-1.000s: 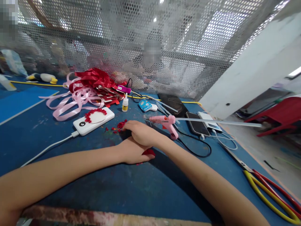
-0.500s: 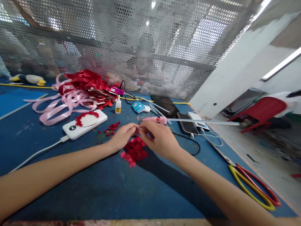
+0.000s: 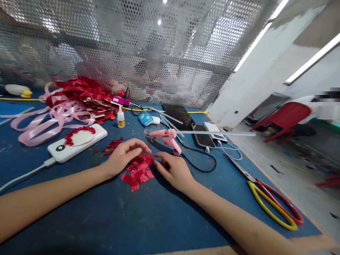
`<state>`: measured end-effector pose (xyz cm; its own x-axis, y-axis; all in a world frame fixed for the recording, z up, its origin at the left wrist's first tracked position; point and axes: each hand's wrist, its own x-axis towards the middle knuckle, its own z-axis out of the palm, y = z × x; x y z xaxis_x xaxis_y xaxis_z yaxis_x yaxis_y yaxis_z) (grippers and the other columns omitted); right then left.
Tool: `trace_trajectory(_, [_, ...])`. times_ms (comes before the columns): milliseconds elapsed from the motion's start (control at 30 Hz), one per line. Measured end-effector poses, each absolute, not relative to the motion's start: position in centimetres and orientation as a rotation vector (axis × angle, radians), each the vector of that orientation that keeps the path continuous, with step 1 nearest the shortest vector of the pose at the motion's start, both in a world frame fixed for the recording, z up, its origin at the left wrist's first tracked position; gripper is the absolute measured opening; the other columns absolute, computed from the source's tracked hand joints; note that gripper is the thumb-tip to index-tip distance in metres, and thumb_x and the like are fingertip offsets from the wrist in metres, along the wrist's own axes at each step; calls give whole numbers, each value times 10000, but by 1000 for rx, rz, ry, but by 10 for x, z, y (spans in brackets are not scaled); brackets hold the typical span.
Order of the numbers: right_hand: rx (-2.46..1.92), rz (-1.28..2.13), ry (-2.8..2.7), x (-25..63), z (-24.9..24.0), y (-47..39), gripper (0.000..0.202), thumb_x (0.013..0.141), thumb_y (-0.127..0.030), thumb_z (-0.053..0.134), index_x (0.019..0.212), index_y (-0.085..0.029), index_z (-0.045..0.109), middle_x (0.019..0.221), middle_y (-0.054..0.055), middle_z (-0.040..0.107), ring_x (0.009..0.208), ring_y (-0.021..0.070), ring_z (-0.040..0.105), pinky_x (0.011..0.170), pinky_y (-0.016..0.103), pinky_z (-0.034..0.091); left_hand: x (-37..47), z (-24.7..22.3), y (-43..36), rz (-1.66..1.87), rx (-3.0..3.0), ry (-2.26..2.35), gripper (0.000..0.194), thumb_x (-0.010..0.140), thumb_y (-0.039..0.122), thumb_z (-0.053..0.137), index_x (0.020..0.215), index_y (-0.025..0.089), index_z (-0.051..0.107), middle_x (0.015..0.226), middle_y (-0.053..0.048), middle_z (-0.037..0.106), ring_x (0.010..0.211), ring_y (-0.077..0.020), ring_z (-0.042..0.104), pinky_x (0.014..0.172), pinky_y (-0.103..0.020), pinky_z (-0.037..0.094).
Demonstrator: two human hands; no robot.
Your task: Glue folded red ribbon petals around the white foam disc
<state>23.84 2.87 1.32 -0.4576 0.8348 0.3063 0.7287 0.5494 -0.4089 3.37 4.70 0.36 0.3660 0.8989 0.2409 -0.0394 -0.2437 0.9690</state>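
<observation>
A loose pile of red ribbon pieces [image 3: 138,172] lies on the blue table between my hands. Along the pile's left and far side, my left hand [image 3: 123,156] is open with bent fingers, its fingertips over the pile's edge. My right hand [image 3: 174,170] is at the right edge of the pile, thumb and forefinger apart, nothing seen between them. Just beyond it rests a pink glue gun [image 3: 162,134] with a long clear glue stick in its back. Small rolled red bits [image 3: 114,143] lie past my left hand. A white disc [image 3: 83,137] partly edged in red sits on a white power bank [image 3: 60,152].
Red and pink ribbons [image 3: 79,95] are heaped at the back left, near a small glue bottle [image 3: 120,117]. Phones and cables, including a black phone [image 3: 203,136], lie at the right. Large scissors [image 3: 271,203] rest by the right edge. A perforated metal screen [image 3: 119,46] stands behind.
My hands, which were close together above the ribbon pieces, have moved apart and lowered to either side of the pile. The view has shifted right, and the glue gun is more fully visible.
</observation>
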Motion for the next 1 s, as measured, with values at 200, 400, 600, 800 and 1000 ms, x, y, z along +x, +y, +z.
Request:
trace_trajectory(200, [-1242,292,-2316,241,14,27,196,879,-274,468,983,-177,603,605,-17,601,502,106,512,528,220,348,33,8,44,1089,2183,1279,142,827,271,543,891,190,640,959,-46,648,962,-208,548,895,-388,415])
trace_trajectory(400, [-1239,284,-2306,245,16,26,181,875,-271,469,955,-179,603,615,-15,604,507,99,502,528,215,339,31,5,44,901,2465,1338,163,793,362,599,796,227,691,909,-27,639,899,-213,513,831,-393,400])
trace_trajectory(600, [-1210,282,-2330,247,15,27,158,863,-244,484,940,-180,605,629,-13,613,513,94,501,534,211,339,32,1,44,792,2487,1358,138,767,331,620,695,226,673,920,-13,619,903,-212,503,824,-400,383])
trace_trajectory(800, [-1206,285,-2345,247,14,28,145,854,-218,491,935,-176,604,651,-14,623,519,90,498,534,207,339,32,3,48,806,2421,1230,153,829,282,552,727,198,629,958,-28,611,952,-207,489,899,-397,373])
trace_trajectory(1000, [-1218,278,-2359,245,14,28,153,854,-206,494,955,-167,602,671,-5,637,536,97,516,547,208,347,32,7,46,890,2404,1114,171,907,297,456,800,192,536,950,-33,603,960,-190,489,897,-364,368])
